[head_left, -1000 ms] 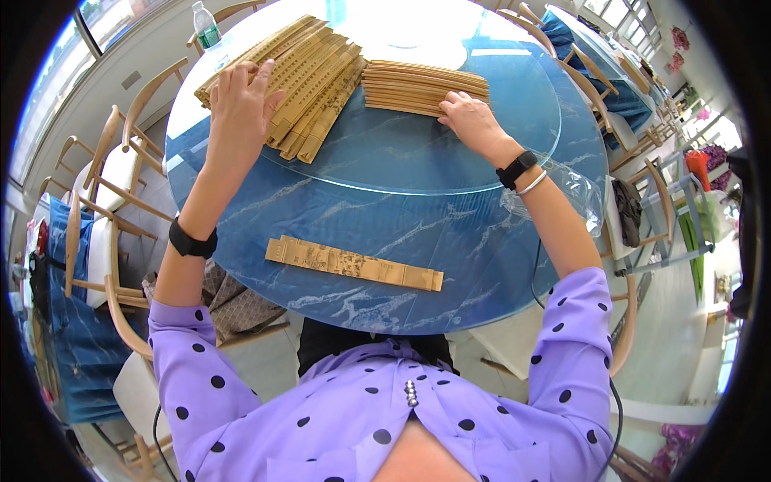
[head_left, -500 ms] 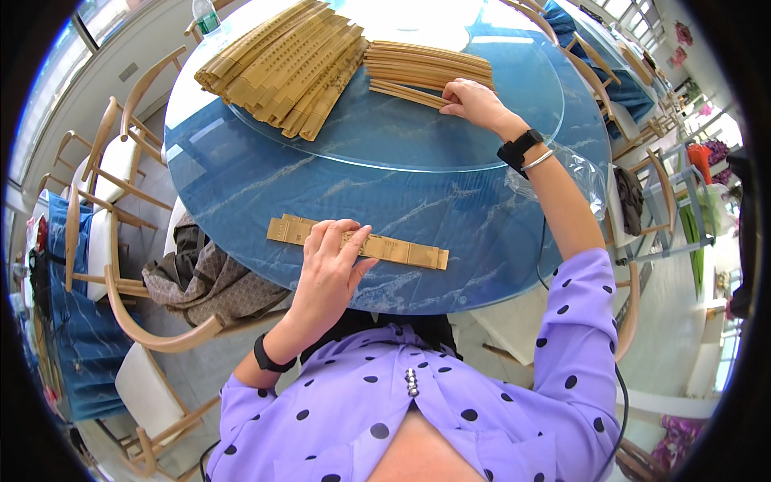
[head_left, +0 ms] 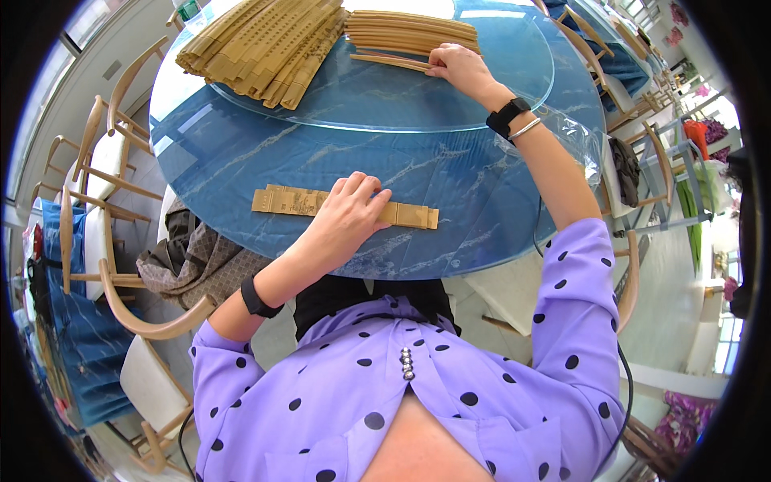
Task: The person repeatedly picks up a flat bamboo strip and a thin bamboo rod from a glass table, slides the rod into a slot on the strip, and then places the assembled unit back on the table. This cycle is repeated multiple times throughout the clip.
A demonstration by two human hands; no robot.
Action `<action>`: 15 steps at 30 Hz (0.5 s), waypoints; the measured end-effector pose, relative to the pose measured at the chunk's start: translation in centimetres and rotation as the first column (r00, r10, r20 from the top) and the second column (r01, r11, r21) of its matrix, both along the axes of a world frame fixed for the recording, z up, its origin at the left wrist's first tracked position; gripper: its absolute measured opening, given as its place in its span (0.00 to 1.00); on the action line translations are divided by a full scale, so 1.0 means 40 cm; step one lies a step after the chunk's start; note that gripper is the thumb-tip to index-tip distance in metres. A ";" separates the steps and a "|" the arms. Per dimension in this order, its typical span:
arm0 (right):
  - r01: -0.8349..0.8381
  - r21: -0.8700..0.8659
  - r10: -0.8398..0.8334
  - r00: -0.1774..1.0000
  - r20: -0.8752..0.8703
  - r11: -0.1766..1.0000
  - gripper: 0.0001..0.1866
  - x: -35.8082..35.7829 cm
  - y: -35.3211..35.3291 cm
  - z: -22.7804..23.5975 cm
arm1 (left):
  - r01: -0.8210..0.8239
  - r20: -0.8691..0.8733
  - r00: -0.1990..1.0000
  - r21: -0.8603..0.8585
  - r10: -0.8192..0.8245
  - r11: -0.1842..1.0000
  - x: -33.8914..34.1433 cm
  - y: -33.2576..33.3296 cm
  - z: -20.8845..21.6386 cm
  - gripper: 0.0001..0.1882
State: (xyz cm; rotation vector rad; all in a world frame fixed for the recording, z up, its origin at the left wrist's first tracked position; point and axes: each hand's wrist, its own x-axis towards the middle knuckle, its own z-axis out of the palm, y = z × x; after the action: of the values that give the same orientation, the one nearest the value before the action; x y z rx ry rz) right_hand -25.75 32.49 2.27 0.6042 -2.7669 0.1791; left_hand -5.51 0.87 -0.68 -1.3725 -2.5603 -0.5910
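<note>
My left hand rests over a long, narrow, flattened tan cardboard carton on the near part of the table, its fingers bent around the far edge. Dark print shows on the carton's left part; its middle is hidden under the hand. Farther off, my right hand is closed, pinching the right end of a slim tan strip. This strip lies just in front of a neat pile of similar slim strips. Left of that pile, a large fanned stack of flat tan cartons bears printed marks.
A clear round turntable sits on the blue marbled table. Crumpled clear plastic lies at its right edge. A bottle stands far left. A patterned brown bag rests on a chair at my left.
The whole view has shifted, so the table sits higher in it. My left hand has slid rightward along the carton, uncovering more print. My right hand stays at the strips.
</note>
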 end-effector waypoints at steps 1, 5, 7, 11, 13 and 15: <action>-0.040 0.065 0.046 0.995 -0.086 0.997 0.12 -0.003 0.006 -0.007 | 0.008 -0.011 1.000 -0.005 -0.008 1.000 -0.002 0.005 -0.001 0.21; -0.076 0.223 0.137 0.952 -0.275 0.972 0.09 0.006 0.013 -0.019 | 0.025 -0.061 0.998 -0.022 -0.026 0.999 -0.008 0.016 -0.002 0.20; -0.058 0.195 0.118 0.943 -0.310 0.979 0.08 0.031 -0.003 -0.006 | 0.028 -0.047 0.998 -0.019 -0.029 0.999 -0.008 0.016 -0.006 0.20; -0.091 -0.060 0.076 0.973 -0.216 0.994 0.09 0.156 -0.047 0.065 | 0.041 -0.027 0.999 -0.014 -0.041 0.999 -0.009 0.020 -0.004 0.24; -0.111 -0.228 0.096 0.992 -0.077 0.967 0.10 0.247 -0.057 0.077 | 0.077 -0.024 0.997 -0.036 -0.078 0.996 -0.018 0.029 -0.010 0.23; -0.016 -0.368 0.054 0.994 0.094 0.930 0.14 0.341 -0.068 0.070 | 0.077 -0.035 0.996 -0.072 -0.080 0.994 -0.025 0.029 -0.018 0.22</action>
State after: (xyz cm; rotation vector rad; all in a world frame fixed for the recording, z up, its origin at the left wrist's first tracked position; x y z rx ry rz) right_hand -12.12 29.79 5.09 0.5566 -2.7137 0.7361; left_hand -6.50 2.03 -1.38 -1.4989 -2.5300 -0.4863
